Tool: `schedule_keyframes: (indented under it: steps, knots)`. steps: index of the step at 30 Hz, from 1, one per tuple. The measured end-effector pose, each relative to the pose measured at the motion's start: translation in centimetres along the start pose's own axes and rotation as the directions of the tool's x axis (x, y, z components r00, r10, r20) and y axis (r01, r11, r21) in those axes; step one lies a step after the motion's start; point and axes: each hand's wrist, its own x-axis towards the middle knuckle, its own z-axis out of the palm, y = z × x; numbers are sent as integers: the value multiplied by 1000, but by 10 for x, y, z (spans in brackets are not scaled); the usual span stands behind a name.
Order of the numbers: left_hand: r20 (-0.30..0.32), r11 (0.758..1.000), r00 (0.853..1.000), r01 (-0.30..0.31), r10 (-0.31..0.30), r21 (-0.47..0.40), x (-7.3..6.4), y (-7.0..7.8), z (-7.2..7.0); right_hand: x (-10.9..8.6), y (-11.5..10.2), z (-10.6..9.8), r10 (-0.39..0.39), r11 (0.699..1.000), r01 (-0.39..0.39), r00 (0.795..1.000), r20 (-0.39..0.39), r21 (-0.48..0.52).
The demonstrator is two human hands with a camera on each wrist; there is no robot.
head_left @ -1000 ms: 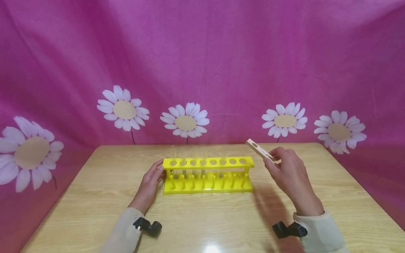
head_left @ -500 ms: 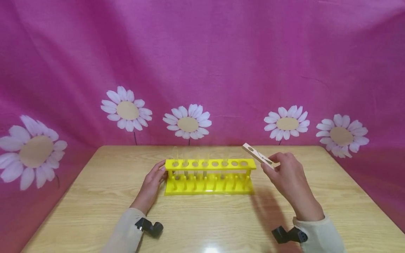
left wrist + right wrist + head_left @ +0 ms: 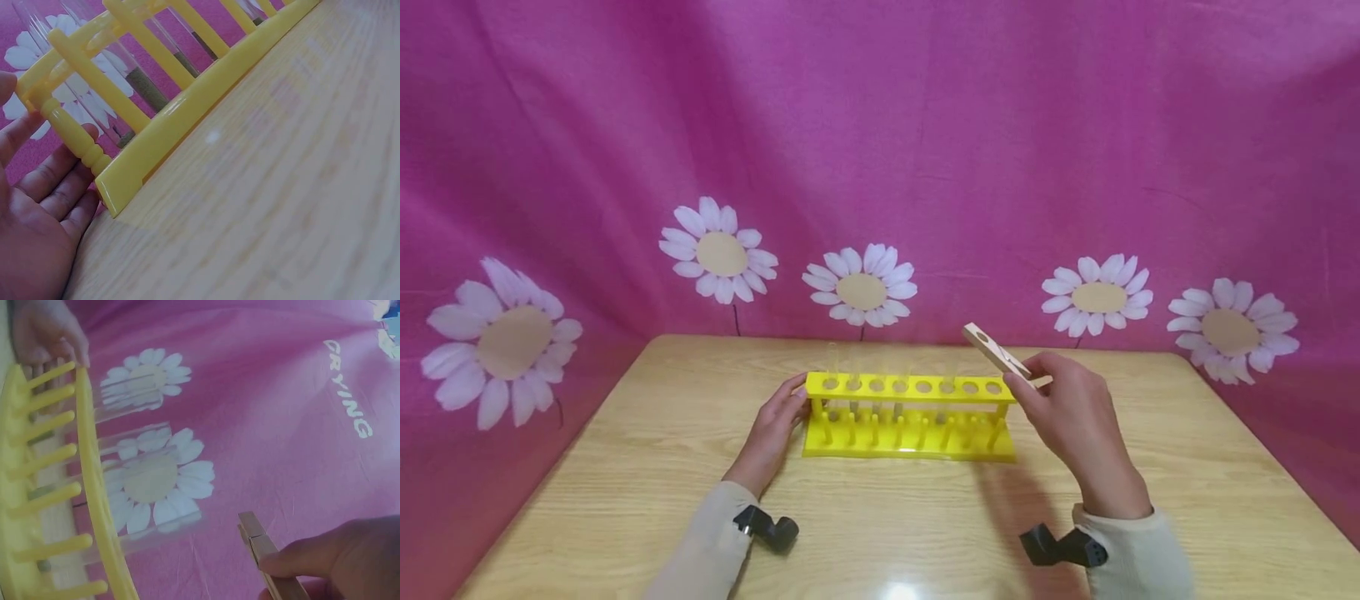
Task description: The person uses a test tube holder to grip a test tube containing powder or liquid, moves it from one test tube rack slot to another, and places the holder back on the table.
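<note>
Since the earlier frame, the wooden clip (image 3: 995,348) has moved to the left, and now it is near the right end of the yellow rack (image 3: 880,452). Fingers of the right hand (image 3: 1071,408) are clamped on this clip. The left hand (image 3: 772,421) touches the rack's left end with nearly straight fingers. Transparent tubes (image 3: 145,87) stand in the rack, on the counter (image 3: 925,525).

Both hands (image 3: 1082,425) bare. Both sleeves (image 3: 1138,557) long, pale beige, unpatterned. One compact black camera (image 3: 1081,548) mounted at each cuff, angular and bent in outline.
</note>
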Motion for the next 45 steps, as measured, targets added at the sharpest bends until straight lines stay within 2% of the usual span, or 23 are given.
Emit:
schedule_keyframes:
  steps: [8,17,27,34,45]
  knots:
    - [-1,1000,1000,5,-5,6,-2,1,-8,-1,-12,8,-56,998,57,998,-41,8]
    - [2,1000,1000,4,-4,2,-4,2,-10,-7,-16,18,-164,986,160,981,-105,-44]
    - [11,1000,1000,0,0,-4,-4,0,-9,-7,-14,19,-176,984,171,977,-118,-51]
    - [7,1000,1000,18,-19,4,-5,0,-6,-6,-10,22,-159,987,154,983,-95,-53]
    - [30,999,999,-24,24,-29,-2,-1,-2,-6,-5,24,-163,987,162,982,-98,-17]
